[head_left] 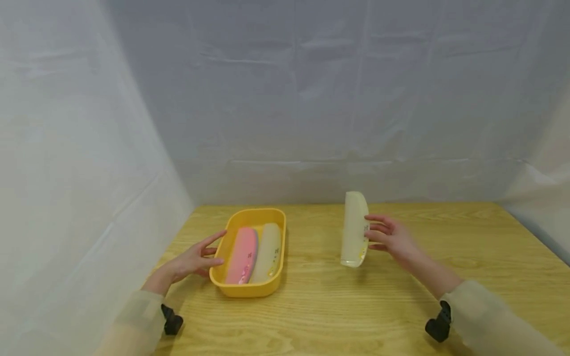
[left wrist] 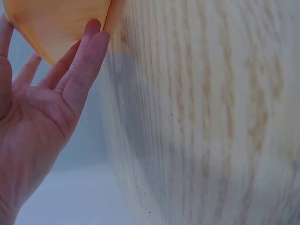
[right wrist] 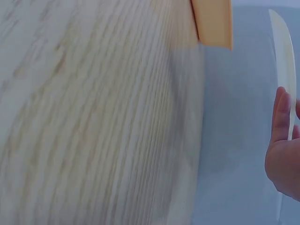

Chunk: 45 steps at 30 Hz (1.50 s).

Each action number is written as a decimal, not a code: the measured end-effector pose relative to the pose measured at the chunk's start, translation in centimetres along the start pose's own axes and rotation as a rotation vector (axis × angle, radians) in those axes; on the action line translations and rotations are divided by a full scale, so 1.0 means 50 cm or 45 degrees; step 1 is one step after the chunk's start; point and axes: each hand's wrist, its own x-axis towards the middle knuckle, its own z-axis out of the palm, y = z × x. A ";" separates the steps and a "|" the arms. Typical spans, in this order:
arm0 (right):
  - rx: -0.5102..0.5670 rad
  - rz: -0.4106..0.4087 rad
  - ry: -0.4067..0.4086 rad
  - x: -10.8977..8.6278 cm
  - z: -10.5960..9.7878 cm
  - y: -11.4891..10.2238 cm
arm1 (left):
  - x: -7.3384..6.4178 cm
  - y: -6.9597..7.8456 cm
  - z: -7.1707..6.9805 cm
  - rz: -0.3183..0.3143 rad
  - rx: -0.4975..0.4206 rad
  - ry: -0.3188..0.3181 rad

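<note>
My right hand (head_left: 394,237) holds a cream half-moon-shaped piece (head_left: 354,230) upright by its curved edge, above the table. Small dark marks and a yellow print show near its lower end. In the right wrist view the cream piece (right wrist: 284,51) appears edge-on, between the thumb and fingers of the right hand (right wrist: 285,150). My left hand (head_left: 193,259) touches the left side of a yellow tray (head_left: 278,279) with spread, mostly straight fingers. Inside the tray lie a pink half-moon piece (head_left: 240,254) and another cream one (head_left: 268,249), side by side.
The wooden table (head_left: 320,316) carries the tray left of the middle. White sheeting (head_left: 294,99) hangs behind the table and along both sides. A black wrist device (head_left: 171,320) sits at the left sleeve, another black device (head_left: 438,324) at the right.
</note>
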 end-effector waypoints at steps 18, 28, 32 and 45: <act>0.140 -0.006 -0.049 0.038 0.114 0.017 | 0.001 0.002 0.002 -0.016 0.019 0.018; 0.185 0.000 -0.054 0.074 0.174 0.022 | -0.002 0.005 -0.004 -0.013 0.015 0.017; 0.196 0.005 -0.053 0.093 0.209 0.022 | -0.005 0.005 -0.004 -0.012 0.014 0.017; 0.164 0.021 -0.080 0.132 0.313 0.025 | -0.011 0.003 0.001 -0.011 0.026 0.021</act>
